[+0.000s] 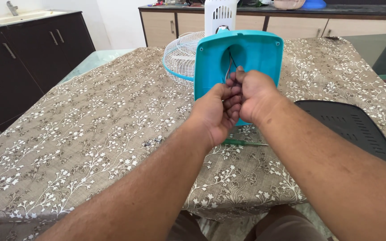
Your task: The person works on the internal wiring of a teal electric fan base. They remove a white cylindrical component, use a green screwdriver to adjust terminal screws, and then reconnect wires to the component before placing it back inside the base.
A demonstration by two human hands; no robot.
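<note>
Thin wires (229,67) poke out of the turquoise fan base (251,51) at the table's (90,134) far side, pinched by the left hand (215,114) and right hand (253,96); they look bendy and easy to snap, so hold them gently near the ends.

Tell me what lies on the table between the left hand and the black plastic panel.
In the head view, a thin green screwdriver lies on the patterned tablecloth there, below the left hand and left of the black plastic panel; the right forearm crosses above.
</note>
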